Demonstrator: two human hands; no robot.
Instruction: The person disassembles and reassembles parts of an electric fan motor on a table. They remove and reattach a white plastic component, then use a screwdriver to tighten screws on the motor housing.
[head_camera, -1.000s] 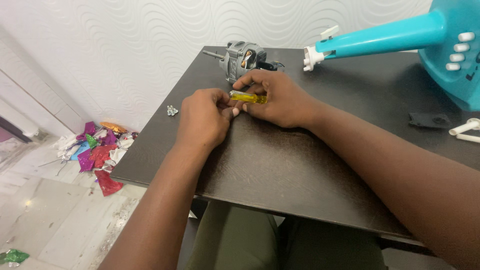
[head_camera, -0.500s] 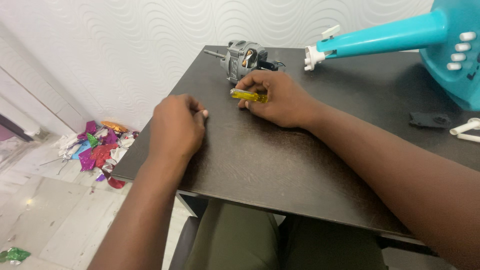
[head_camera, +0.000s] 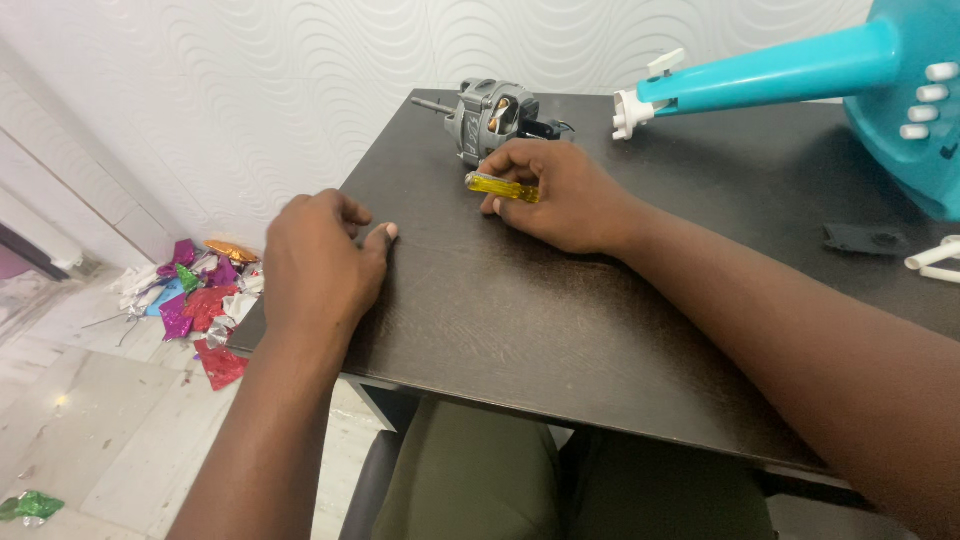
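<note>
Loosely pinched in the right hand (head_camera: 560, 195), the yellow-handled screwdriver (head_camera: 502, 187) could slip against the motor (head_camera: 490, 118); the left hand (head_camera: 318, 262) rests empty nearer the table (head_camera: 560, 330) edge.

The left hand (head_camera: 318, 262) lies palm down, its fingers (head_camera: 345, 212) bent loosely and the thumb stretched out to the side. The left forearm comes up from the lower edge of the view, almost straight. The right hand (head_camera: 560, 195) is further forward, its fingers (head_camera: 505, 165) curled inward in a closed grasp. The right forearm enters from the lower right corner and runs diagonally to the wrist.
</note>
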